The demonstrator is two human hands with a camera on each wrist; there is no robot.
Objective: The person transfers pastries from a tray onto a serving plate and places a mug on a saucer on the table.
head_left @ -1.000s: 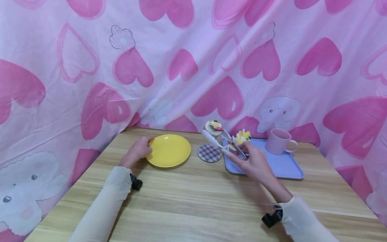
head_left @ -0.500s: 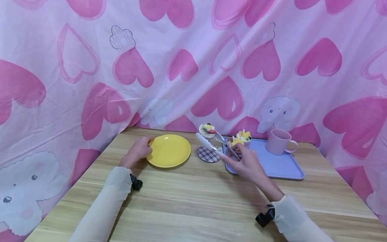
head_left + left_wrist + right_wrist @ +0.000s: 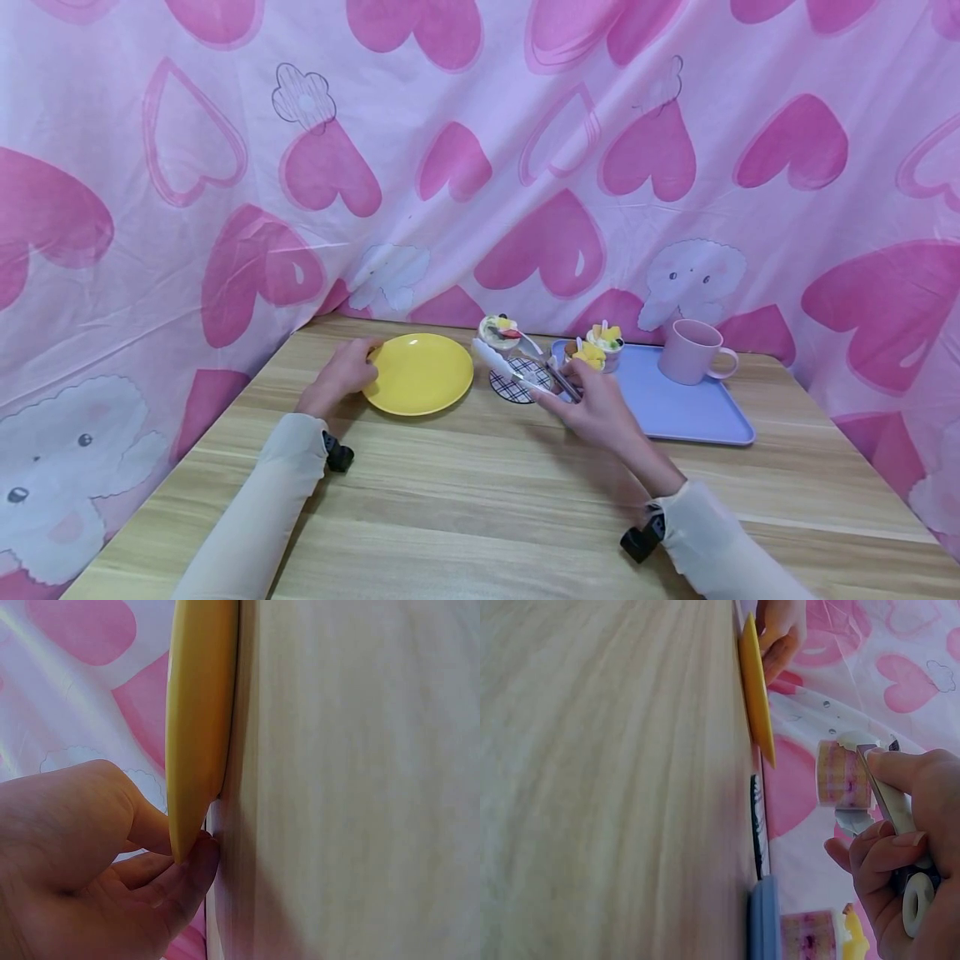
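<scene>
My left hand (image 3: pixel 342 377) pinches the left rim of a round yellow plate (image 3: pixel 420 375), thumb above and fingers beneath, as the left wrist view shows. With my right hand (image 3: pixel 596 406) I grip a pair of tongs (image 3: pixel 517 367) with white tips. Between the tips is a small round cake (image 3: pixel 498 332) topped with cream and fruit. In the right wrist view this cake (image 3: pixel 844 776) has pink and tan layers in its side and hangs above the table surface. It is near the plate's right edge, behind a checked round coaster (image 3: pixel 512 390).
A blue tray (image 3: pixel 690 414) lies at the right, bearing two more fruit-topped cakes (image 3: pixel 604 337) at its left end and a pink mug (image 3: pixel 691 352) at its back. A pink heart-patterned cloth (image 3: pixel 450 167) hangs behind the wooden table (image 3: pixel 450 517).
My right hand has moved left and lower, carrying the cake in the tongs from beside the tray to near the plate. My left hand and the plate have stayed put.
</scene>
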